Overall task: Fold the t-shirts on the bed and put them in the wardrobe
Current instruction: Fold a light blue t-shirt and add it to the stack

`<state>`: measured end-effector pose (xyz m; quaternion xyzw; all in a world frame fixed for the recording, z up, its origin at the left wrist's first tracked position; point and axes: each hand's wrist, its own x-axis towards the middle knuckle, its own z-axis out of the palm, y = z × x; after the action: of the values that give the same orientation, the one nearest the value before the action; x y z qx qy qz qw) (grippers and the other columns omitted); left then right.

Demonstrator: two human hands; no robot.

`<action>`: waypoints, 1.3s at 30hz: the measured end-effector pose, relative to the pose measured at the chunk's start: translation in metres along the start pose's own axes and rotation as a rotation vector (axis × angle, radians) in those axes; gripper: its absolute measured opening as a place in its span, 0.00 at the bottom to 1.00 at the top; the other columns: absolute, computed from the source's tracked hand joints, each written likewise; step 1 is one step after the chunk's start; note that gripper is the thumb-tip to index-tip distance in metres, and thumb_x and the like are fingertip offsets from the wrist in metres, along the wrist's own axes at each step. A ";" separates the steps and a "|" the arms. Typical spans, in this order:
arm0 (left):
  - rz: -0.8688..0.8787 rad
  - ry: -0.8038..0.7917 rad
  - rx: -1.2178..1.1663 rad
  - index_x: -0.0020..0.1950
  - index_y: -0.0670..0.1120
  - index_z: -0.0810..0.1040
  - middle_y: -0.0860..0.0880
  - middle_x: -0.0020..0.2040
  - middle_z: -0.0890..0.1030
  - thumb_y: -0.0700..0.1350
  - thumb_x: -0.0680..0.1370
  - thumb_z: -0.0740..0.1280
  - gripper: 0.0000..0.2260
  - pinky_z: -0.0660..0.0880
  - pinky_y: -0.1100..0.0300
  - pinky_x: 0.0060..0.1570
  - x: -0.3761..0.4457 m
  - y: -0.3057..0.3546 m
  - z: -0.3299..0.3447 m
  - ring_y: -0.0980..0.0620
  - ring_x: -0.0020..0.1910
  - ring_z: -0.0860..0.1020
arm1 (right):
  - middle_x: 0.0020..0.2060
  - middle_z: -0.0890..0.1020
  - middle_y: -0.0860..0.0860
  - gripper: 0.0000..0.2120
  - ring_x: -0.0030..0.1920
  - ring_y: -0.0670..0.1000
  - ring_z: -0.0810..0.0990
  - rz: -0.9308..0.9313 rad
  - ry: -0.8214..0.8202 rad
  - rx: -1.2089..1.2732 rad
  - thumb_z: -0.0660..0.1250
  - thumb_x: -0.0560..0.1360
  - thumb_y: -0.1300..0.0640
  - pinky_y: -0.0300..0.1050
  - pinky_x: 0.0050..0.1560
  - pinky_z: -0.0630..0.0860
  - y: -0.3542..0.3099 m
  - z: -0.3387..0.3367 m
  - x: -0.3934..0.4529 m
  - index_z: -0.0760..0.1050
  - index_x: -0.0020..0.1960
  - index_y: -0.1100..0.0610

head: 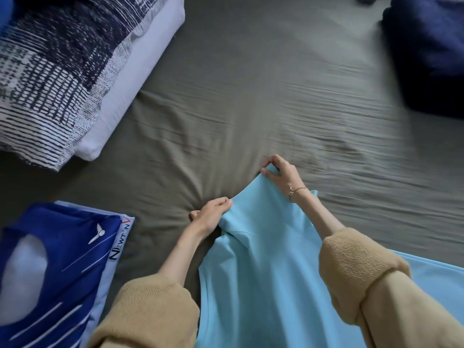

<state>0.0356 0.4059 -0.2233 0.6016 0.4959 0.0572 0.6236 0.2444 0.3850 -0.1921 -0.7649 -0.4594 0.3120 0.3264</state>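
Lengthwise, light blue t-shirt (266, 277) away from the person, both hands pinching its far edge.

I am looking into a bedroom in a home, because a big bed with a wrinkly green-grey sheet (251, 84) fills the frame, with soft pillows (75, 71) at the upper left and a dark blue blanket (426, 51) at the upper right.

Smooth matt cloth t-shirt (263, 272), wrinkled cloth bedsheet (251, 96), coarse knit sleeves (356, 262)
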 end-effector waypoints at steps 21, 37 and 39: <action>0.021 0.347 0.377 0.46 0.54 0.76 0.56 0.42 0.76 0.54 0.74 0.69 0.06 0.60 0.59 0.50 -0.134 -0.045 0.004 0.53 0.49 0.75 | 0.64 0.70 0.49 0.24 0.71 0.47 0.59 -0.446 -0.283 -0.943 0.54 0.75 0.68 0.58 0.72 0.43 -0.058 0.055 -0.119 0.65 0.69 0.54; -0.070 0.367 -0.134 0.46 0.49 0.70 0.48 0.45 0.77 0.47 0.76 0.68 0.07 0.73 0.51 0.52 -0.197 -0.096 -0.011 0.44 0.47 0.77 | 0.38 0.77 0.54 0.11 0.39 0.58 0.79 -0.417 -0.029 -0.538 0.58 0.63 0.67 0.47 0.36 0.72 -0.044 0.121 -0.246 0.76 0.42 0.59; -0.108 0.328 -0.046 0.44 0.47 0.72 0.50 0.41 0.76 0.48 0.75 0.69 0.07 0.72 0.54 0.49 -0.217 -0.103 -0.010 0.47 0.44 0.76 | 0.40 0.77 0.57 0.08 0.41 0.61 0.78 -0.348 -0.130 -0.508 0.60 0.68 0.67 0.47 0.37 0.70 -0.043 0.121 -0.271 0.74 0.44 0.62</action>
<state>-0.1340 0.2400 -0.1852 0.5422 0.6211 0.1323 0.5503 0.0249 0.1809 -0.1817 -0.7102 -0.6666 0.1750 0.1435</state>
